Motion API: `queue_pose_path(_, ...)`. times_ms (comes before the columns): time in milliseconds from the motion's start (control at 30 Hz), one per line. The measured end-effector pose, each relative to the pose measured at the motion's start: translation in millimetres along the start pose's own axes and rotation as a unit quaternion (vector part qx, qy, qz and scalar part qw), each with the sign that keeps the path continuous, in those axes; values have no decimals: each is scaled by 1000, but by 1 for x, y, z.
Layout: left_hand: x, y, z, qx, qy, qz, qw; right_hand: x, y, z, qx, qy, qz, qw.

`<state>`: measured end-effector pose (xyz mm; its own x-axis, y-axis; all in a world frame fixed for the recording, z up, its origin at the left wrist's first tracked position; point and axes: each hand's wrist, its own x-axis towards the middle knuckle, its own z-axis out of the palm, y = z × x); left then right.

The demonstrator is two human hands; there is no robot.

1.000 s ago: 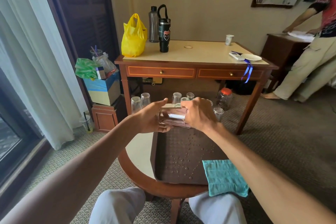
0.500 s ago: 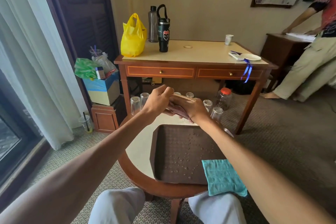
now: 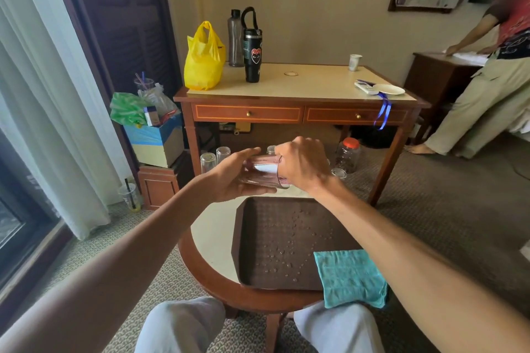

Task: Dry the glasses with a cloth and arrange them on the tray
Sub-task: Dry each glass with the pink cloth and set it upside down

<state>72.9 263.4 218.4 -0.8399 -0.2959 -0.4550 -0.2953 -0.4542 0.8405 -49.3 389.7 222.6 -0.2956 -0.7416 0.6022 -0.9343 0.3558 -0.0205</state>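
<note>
A clear glass [image 3: 262,170] lies on its side in the air above the far edge of the brown tray [image 3: 249,272]. My left hand [image 3: 229,178] cups its base end from below and behind. My right hand [image 3: 304,163] grips its rim end with curled fingers. The tray sits on the round table and carries water drops. A teal cloth [image 3: 351,276] lies over the tray's near right corner, touched by neither hand. Several upturned glasses [image 3: 208,162] stand on the table beyond the tray, partly hidden by my hands.
The round table [image 3: 212,241] has a raised wooden rim above my knees. Behind stands a wooden desk [image 3: 298,107] with a yellow bag [image 3: 203,59], bottles and a plate. A red-lidded jar [image 3: 348,153] sits under it. A person [image 3: 493,80] stands at the far right.
The glass went up and tipped between my hands half a second ago, then came back down to lie level on its side. Both hands stay on it. Cloth and tray are unmoved.
</note>
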Motion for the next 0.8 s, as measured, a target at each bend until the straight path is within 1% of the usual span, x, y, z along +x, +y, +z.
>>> queue_pose_path(33, 0, 0, 0, -2, 1, -13, 1000, 1, 2, 3, -11, 13, -19, 1000)
queue_pose_path(100, -1, 0, 3, 13, 27, 1, 1000, -1, 2, 5, 22, 7, 2, 1000)
queue_pose_path(167, 1, 1, 7, 25, 76, 50, 995, -2, 4, 12, 67, -6, 86, 994)
queue_pose_path(200, 3, 2, 8, 28, 96, 79, 992, 0, 4, 17, 88, -43, 149, 984)
queue_pose_path(233, 4, 3, 9, 37, 113, 109, 987, 2, 3, 23, 123, -95, 210, 965)
queue_pose_path(267, 4, 4, 10, 67, 131, 142, 979, 4, 0, 28, 180, -154, 271, 933)
queue_pose_path(300, 5, 6, 10, 117, 146, 177, 966, 5, -1, 32, 265, -222, 337, 876)
queue_pose_path(333, 6, 6, 9, 179, 159, 214, 947, 3, -2, 33, 364, -286, 411, 785)
queue_pose_path(367, 6, 6, 9, 236, 168, 250, 924, -2, 1, 36, 457, -346, 462, 677)
queue_pose_path(400, 4, 4, 10, 280, 175, 284, 900, -8, 4, 36, 540, -396, 482, 565)
queue_pose_path(433, 3, 1, 11, 306, 181, 315, 880, -15, 8, 39, 595, -429, 487, 474)
queue_pose_path(467, 3, -2, 13, 317, 184, 341, 865, -20, 11, 39, 624, -455, 481, 415)
queue_pose_path(500, 3, -5, 13, 319, 185, 360, 857, -23, 16, 44, 630, -469, 476, 396)
queue_pose_path(533, 3, -7, 14, 315, 179, 372, 855, -24, 17, 43, 630, -466, 474, 401)
queue_pose_path(567, 3, -8, 13, 306, 170, 377, 858, -20, 17, 43, 620, -445, 478, 436)
queue_pose_path(600, 4, -7, 12, 294, 158, 371, 866, -14, 19, 47, 599, -409, 481, 492)
queue_pose_path(633, 6, -4, 10, 273, 142, 351, 884, -8, 18, 46, 568, -365, 476, 563)
queue_pose_path(667, 9, -2, 7, 244, 122, 311, 910, -3, 16, 42, 516, -322, 452, 653)
queue_pose_path(700, 11, 1, 5, 195, 98, 255, 942, 1, 15, 38, 430, -273, 399, 763)
queue_pose_path(733, 10, 3, 3, 136, 73, 191, 969, 2, 13, 33, 297, -212, 321, 874)
queue_pose_path(767, 8, 4, 2, 79, 51, 134, 987, 0, 12, 28, 159, -122, 230, 952)
queue_pose_path(800, 5, 4, 1, 45, 31, 94, 994, -1, 6, 19, 66, -27, 145, 987)
